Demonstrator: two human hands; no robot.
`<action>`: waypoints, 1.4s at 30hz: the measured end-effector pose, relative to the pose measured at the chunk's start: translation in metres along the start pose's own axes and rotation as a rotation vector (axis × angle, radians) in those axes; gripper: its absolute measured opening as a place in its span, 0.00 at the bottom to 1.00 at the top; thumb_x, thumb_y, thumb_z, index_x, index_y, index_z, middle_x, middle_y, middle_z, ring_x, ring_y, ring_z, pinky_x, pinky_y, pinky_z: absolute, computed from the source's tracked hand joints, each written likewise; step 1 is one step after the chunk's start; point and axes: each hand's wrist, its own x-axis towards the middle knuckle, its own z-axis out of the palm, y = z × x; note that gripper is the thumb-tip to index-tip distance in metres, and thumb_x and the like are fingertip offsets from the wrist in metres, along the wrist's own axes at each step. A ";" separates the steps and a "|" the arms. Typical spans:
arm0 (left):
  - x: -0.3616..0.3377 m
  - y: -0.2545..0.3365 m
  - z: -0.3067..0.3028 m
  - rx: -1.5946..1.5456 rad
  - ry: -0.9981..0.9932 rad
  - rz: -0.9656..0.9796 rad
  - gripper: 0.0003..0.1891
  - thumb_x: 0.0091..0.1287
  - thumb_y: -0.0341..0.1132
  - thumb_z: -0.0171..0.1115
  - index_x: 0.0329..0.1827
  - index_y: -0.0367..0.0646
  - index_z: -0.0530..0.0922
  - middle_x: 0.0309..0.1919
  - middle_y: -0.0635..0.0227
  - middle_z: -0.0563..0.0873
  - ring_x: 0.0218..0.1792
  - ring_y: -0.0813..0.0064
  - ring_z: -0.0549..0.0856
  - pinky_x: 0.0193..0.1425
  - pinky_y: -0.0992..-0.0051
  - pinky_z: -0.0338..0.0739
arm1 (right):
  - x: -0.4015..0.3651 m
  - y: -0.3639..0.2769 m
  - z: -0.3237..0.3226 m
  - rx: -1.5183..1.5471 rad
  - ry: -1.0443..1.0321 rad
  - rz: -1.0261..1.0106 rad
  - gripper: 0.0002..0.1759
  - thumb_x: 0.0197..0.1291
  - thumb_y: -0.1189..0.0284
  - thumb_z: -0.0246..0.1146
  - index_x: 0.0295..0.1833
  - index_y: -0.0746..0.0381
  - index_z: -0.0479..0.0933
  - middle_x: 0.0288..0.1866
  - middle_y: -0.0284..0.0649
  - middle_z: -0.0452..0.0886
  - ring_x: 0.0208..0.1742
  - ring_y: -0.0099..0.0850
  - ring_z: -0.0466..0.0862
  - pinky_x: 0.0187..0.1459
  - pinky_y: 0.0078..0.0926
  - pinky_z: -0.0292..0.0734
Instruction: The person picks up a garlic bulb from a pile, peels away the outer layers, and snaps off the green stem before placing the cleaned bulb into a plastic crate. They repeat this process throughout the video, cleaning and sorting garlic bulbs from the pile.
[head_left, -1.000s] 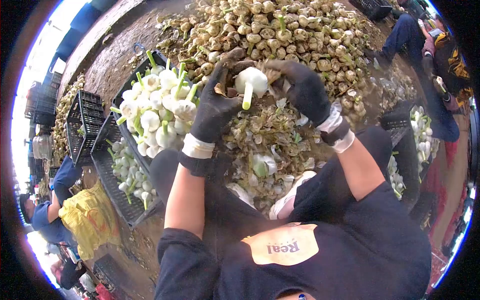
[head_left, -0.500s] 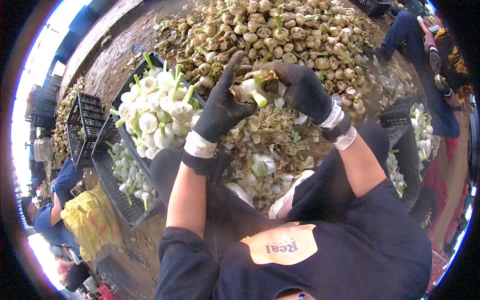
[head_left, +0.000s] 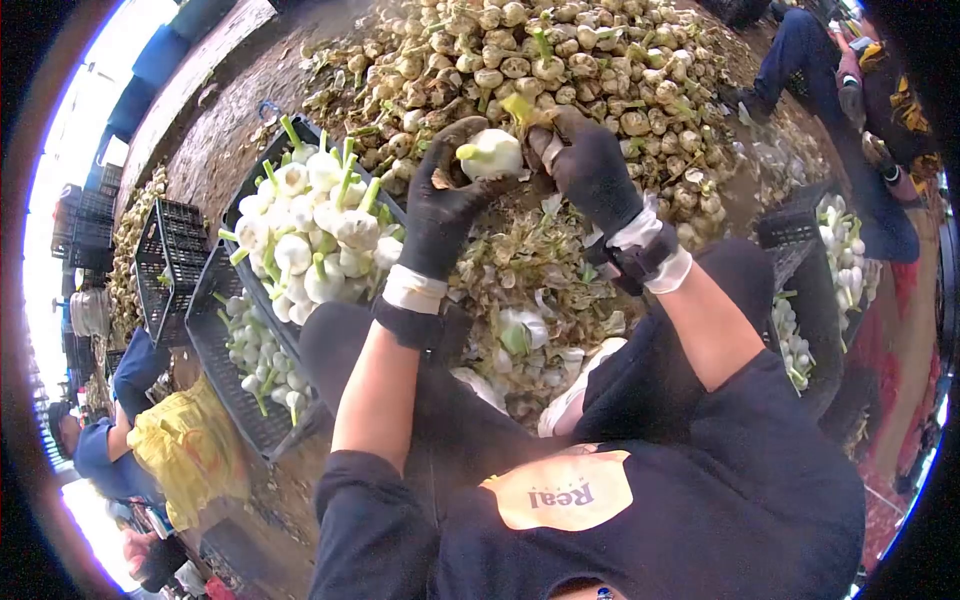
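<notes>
A white garlic bulb (head_left: 492, 155) with a short green stem stub pointing left sits between the thumb and fingers of my left hand (head_left: 440, 205), in a dark glove. Close to its right side, my right hand (head_left: 597, 170), also gloved, pinches loose yellowish skin (head_left: 522, 110). Below both hands lies a heap of peeled-off skins (head_left: 525, 260) between my legs. Beyond them rises a large pile of unpeeled garlic (head_left: 600, 70). At left, a black crate (head_left: 237, 195) is heaped with clean white bulbs (head_left: 310, 225).
A lower black crate (head_left: 215, 355) at left holds smaller bulbs, with an upright black crate (head_left: 172, 255) behind it. More crates of garlic (head_left: 840, 250) are at right. One person (head_left: 110, 445) is beside a yellow sack (head_left: 190, 450) at far left; another (head_left: 815, 75) sits at upper right.
The bulb has turned, its stem now pointing left instead of down, and more of its clean white surface shows. Skin has come away in my right hand. Both hands have shifted slightly.
</notes>
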 end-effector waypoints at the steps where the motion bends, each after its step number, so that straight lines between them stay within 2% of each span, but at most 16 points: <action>1: 0.002 -0.002 0.000 -0.123 0.032 -0.049 0.35 0.50 0.20 0.75 0.64 0.38 0.71 0.58 0.64 0.79 0.57 0.71 0.79 0.63 0.69 0.77 | 0.002 0.001 -0.001 -0.225 0.101 -0.239 0.13 0.63 0.69 0.62 0.48 0.66 0.78 0.39 0.51 0.84 0.38 0.42 0.85 0.39 0.33 0.79; 2: 0.002 -0.004 -0.001 -0.122 0.024 -0.049 0.35 0.50 0.20 0.75 0.64 0.38 0.71 0.58 0.64 0.79 0.57 0.71 0.79 0.63 0.69 0.77 | 0.003 0.003 -0.002 -0.452 0.205 -0.477 0.15 0.61 0.70 0.63 0.52 0.65 0.78 0.43 0.49 0.84 0.42 0.43 0.85 0.43 0.33 0.79; 6: 0.000 -0.005 -0.001 -0.196 0.085 -0.021 0.35 0.49 0.21 0.76 0.62 0.40 0.72 0.56 0.66 0.79 0.55 0.72 0.80 0.62 0.70 0.77 | 0.002 0.002 -0.008 -0.365 0.187 -0.440 0.18 0.57 0.74 0.66 0.55 0.57 0.79 0.48 0.49 0.83 0.47 0.45 0.84 0.48 0.34 0.79; 8: 0.000 -0.002 0.002 0.065 0.117 0.089 0.34 0.48 0.23 0.78 0.60 0.41 0.72 0.54 0.66 0.80 0.54 0.73 0.80 0.60 0.71 0.78 | -0.003 -0.013 -0.005 -0.258 0.216 -0.476 0.15 0.56 0.75 0.66 0.51 0.56 0.81 0.44 0.47 0.85 0.43 0.44 0.86 0.45 0.33 0.81; 12: 0.000 0.003 0.007 0.373 0.094 0.163 0.34 0.47 0.25 0.79 0.58 0.41 0.73 0.53 0.65 0.80 0.53 0.74 0.80 0.59 0.72 0.78 | -0.010 -0.019 -0.005 -0.569 0.251 -0.558 0.09 0.54 0.74 0.67 0.43 0.57 0.83 0.36 0.44 0.85 0.33 0.40 0.86 0.36 0.33 0.81; 14: 0.000 0.002 0.004 0.299 0.082 0.140 0.33 0.46 0.25 0.80 0.56 0.41 0.73 0.53 0.65 0.80 0.53 0.73 0.81 0.59 0.72 0.78 | -0.009 -0.026 -0.008 -0.575 0.175 -0.530 0.07 0.52 0.74 0.66 0.38 0.58 0.82 0.35 0.44 0.85 0.33 0.43 0.85 0.34 0.34 0.80; 16: 0.000 0.007 0.003 -0.123 -0.038 0.046 0.33 0.48 0.23 0.77 0.59 0.40 0.73 0.55 0.64 0.80 0.54 0.72 0.81 0.60 0.72 0.78 | -0.002 -0.014 -0.008 -0.528 0.206 -0.543 0.05 0.54 0.72 0.66 0.36 0.59 0.80 0.33 0.45 0.84 0.31 0.44 0.85 0.32 0.36 0.78; 20: -0.003 0.024 -0.001 -0.120 -0.045 -0.223 0.34 0.50 0.21 0.73 0.63 0.39 0.72 0.57 0.62 0.79 0.56 0.71 0.80 0.61 0.71 0.78 | -0.001 -0.015 -0.008 -0.514 0.306 -0.499 0.07 0.60 0.69 0.65 0.39 0.61 0.79 0.30 0.46 0.83 0.30 0.45 0.84 0.32 0.36 0.78; 22: -0.003 0.017 0.000 -0.210 0.012 -0.227 0.35 0.52 0.20 0.71 0.66 0.38 0.71 0.59 0.61 0.79 0.58 0.71 0.79 0.62 0.70 0.77 | -0.007 -0.028 -0.006 -0.276 0.238 -0.426 0.06 0.60 0.70 0.64 0.39 0.61 0.79 0.30 0.46 0.83 0.30 0.44 0.84 0.32 0.36 0.78; 26: 0.000 0.001 -0.004 -0.155 -0.029 0.057 0.34 0.49 0.19 0.73 0.63 0.38 0.72 0.59 0.63 0.79 0.58 0.71 0.79 0.63 0.70 0.77 | -0.013 -0.030 -0.007 -0.473 0.163 -0.503 0.06 0.59 0.71 0.65 0.39 0.61 0.79 0.31 0.46 0.83 0.30 0.43 0.84 0.32 0.34 0.78; 30: -0.003 0.010 -0.003 -0.117 -0.038 -0.047 0.35 0.47 0.17 0.73 0.62 0.37 0.72 0.58 0.63 0.79 0.58 0.70 0.79 0.63 0.68 0.77 | -0.008 -0.021 -0.006 -0.498 0.204 -0.415 0.07 0.58 0.70 0.66 0.39 0.61 0.79 0.31 0.47 0.83 0.30 0.43 0.84 0.32 0.34 0.78; 34: -0.004 0.020 0.000 -0.015 -0.055 -0.037 0.35 0.47 0.17 0.72 0.63 0.37 0.72 0.57 0.62 0.80 0.58 0.69 0.80 0.62 0.68 0.78 | -0.005 -0.025 -0.014 -0.400 0.236 -0.477 0.08 0.58 0.69 0.67 0.40 0.61 0.80 0.31 0.47 0.83 0.30 0.41 0.85 0.32 0.33 0.78; 36: -0.002 0.014 -0.001 -0.224 0.015 -0.065 0.35 0.48 0.17 0.72 0.62 0.37 0.71 0.57 0.61 0.79 0.57 0.68 0.80 0.62 0.68 0.78 | -0.011 -0.031 -0.011 -0.281 0.151 -0.476 0.09 0.57 0.69 0.68 0.41 0.60 0.80 0.30 0.47 0.83 0.29 0.40 0.85 0.32 0.32 0.78; 38: -0.002 0.011 -0.001 -0.210 0.005 -0.033 0.34 0.49 0.17 0.71 0.62 0.36 0.71 0.57 0.61 0.79 0.57 0.69 0.80 0.62 0.69 0.78 | -0.014 -0.030 -0.007 -0.368 0.218 -0.506 0.08 0.56 0.70 0.68 0.41 0.59 0.81 0.29 0.46 0.83 0.29 0.41 0.84 0.32 0.31 0.78; 40: 0.000 0.009 0.001 0.000 -0.016 0.096 0.33 0.49 0.16 0.70 0.62 0.36 0.71 0.56 0.62 0.80 0.57 0.69 0.80 0.62 0.69 0.78 | -0.015 -0.033 -0.010 -0.430 0.133 -0.469 0.07 0.55 0.71 0.68 0.40 0.58 0.81 0.29 0.45 0.82 0.29 0.41 0.84 0.31 0.31 0.78; 42: -0.002 0.011 0.002 0.012 -0.018 0.055 0.33 0.49 0.17 0.70 0.62 0.36 0.71 0.56 0.62 0.80 0.56 0.69 0.80 0.62 0.69 0.78 | -0.014 -0.032 -0.011 -0.449 0.149 -0.485 0.07 0.56 0.70 0.68 0.39 0.59 0.81 0.29 0.46 0.82 0.29 0.43 0.84 0.31 0.32 0.78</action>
